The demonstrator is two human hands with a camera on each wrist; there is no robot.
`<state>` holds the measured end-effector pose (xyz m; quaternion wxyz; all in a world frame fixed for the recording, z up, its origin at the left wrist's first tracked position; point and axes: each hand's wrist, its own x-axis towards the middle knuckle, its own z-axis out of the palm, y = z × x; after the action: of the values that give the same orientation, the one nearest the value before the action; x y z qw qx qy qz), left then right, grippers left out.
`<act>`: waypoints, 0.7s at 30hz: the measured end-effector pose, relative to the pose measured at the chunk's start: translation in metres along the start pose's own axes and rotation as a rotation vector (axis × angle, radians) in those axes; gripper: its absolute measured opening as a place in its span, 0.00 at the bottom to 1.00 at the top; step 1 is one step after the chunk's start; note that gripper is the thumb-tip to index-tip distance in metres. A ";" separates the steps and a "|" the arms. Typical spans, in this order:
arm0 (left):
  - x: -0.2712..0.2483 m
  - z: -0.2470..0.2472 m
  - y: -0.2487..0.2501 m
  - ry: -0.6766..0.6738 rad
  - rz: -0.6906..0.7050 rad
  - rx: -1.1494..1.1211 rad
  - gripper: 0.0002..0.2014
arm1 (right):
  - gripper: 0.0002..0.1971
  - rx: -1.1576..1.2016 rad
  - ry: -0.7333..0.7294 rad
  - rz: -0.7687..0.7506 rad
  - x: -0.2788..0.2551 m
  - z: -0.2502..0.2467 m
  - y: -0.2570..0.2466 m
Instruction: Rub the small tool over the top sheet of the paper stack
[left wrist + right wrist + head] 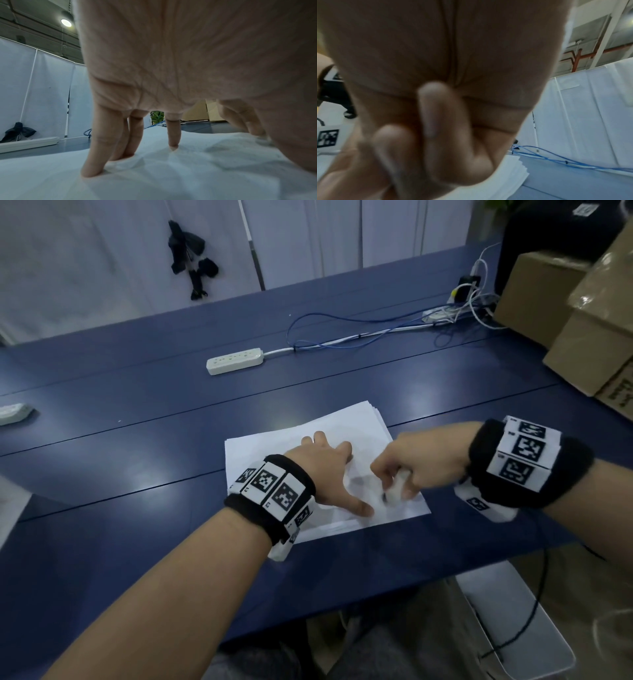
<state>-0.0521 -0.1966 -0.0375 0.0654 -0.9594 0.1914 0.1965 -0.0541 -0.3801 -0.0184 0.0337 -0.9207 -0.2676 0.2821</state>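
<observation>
A stack of white paper sheets [356, 426] lies on the blue table [137, 412] in front of me. My left hand [329, 470] presses on the stack with straight, spread fingers [96, 155], the thumb stretched toward the near edge. My right hand [404, 474] hovers over the right part of the stack, fingers curled round a small white cylindrical object [395, 491] whose lower end touches the paper. In the right wrist view the curled fingers [436, 115] are blurred and hide the object; the paper stack [513, 175] shows below them.
A white power strip [234, 361] lies farther back on the table, with blue and white cables [359, 333] running right to another strip. Cardboard boxes [589, 313] stand at the right. A second white strip [13, 414] sits at the left edge. White curtains stand behind the table.
</observation>
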 end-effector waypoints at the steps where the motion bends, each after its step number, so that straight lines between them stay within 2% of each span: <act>1: 0.000 0.000 0.001 -0.003 -0.008 0.000 0.52 | 0.07 0.001 0.001 -0.009 -0.002 0.002 0.000; 4: -0.004 0.000 0.003 -0.004 -0.020 0.000 0.52 | 0.07 0.068 0.117 -0.009 -0.002 0.000 0.009; 6: -0.006 0.003 0.002 0.005 -0.029 -0.023 0.51 | 0.07 0.172 0.263 0.020 -0.004 -0.003 0.020; 9: -0.009 0.008 0.001 0.013 -0.046 -0.042 0.53 | 0.11 0.237 0.425 0.190 -0.009 -0.004 0.042; 12: -0.012 0.010 -0.001 0.008 -0.053 -0.073 0.55 | 0.18 0.157 0.425 0.391 -0.013 0.001 0.062; 16: -0.024 0.007 -0.021 0.096 -0.105 -0.212 0.52 | 0.18 0.137 0.441 0.511 -0.017 0.004 0.074; 21: -0.051 0.008 -0.070 0.240 -0.321 -0.307 0.41 | 0.21 0.060 0.393 0.577 -0.021 0.007 0.069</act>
<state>-0.0705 -0.1130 -0.0211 -0.0740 -0.9926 0.0107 0.0952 -0.0395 -0.4504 -0.0281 0.0304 -0.9937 0.0237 0.1052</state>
